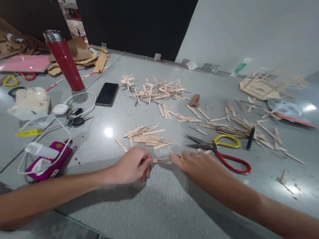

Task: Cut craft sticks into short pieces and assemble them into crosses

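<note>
A thin wooden craft stick [161, 160] spans the gap between my two hands, just above or on the grey table. My left hand [134, 164] is closed in a pinch on its left end. My right hand [194, 164] closes around the other end, and a small yellow bit shows by its fingers, too small to name. Just beyond my hands lies a loose group of craft sticks [147, 139]. Right of my right hand rest scissors [212, 146] with one yellow and one red handle, their blades pointing left.
Farther back are a jumble of joined sticks [159, 90], a black phone [107, 94] and a red bottle [66, 62]. A purple box with a white charger and cable [56, 160] lies left. More sticks [242, 124] and a stick structure [261, 87] are right.
</note>
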A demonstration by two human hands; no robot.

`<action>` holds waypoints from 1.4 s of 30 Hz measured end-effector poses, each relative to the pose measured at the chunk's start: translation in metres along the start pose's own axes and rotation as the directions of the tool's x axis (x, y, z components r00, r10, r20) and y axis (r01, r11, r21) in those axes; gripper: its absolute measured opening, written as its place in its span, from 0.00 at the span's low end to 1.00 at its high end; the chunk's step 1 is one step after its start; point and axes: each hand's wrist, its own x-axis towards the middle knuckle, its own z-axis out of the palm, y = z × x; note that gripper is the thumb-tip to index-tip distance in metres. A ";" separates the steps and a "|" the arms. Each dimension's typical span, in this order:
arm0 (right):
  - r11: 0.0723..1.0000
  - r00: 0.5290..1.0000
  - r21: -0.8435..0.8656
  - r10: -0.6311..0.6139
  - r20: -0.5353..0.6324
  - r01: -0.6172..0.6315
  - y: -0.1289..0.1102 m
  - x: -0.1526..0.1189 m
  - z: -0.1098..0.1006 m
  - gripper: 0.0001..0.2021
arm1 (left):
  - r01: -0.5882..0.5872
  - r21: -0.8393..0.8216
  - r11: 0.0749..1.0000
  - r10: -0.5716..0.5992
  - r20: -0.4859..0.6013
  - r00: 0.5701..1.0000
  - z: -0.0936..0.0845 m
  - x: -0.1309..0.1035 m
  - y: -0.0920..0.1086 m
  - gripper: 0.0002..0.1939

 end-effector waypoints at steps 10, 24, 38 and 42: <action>0.993 0.984 -0.043 0.117 0.134 -0.113 -0.054 -0.001 -0.051 0.17 | 0.013 0.019 1.000 -0.012 -0.025 1.000 0.000 -0.003 0.005 0.17; 0.986 0.992 -0.132 0.093 -0.087 -0.104 -0.017 0.001 0.018 0.13 | -0.065 0.039 0.997 0.067 -0.061 0.996 0.004 -0.004 0.000 0.17; 0.992 0.995 -0.073 0.101 -0.023 -0.102 -0.007 0.011 -0.003 0.13 | -0.077 0.049 0.996 0.080 -0.066 0.995 0.006 -0.005 -0.003 0.16; 0.996 0.993 -0.051 -0.077 -0.086 0.073 0.018 0.017 0.026 0.13 | -0.092 0.066 0.994 0.097 -0.076 0.992 0.007 -0.005 -0.003 0.17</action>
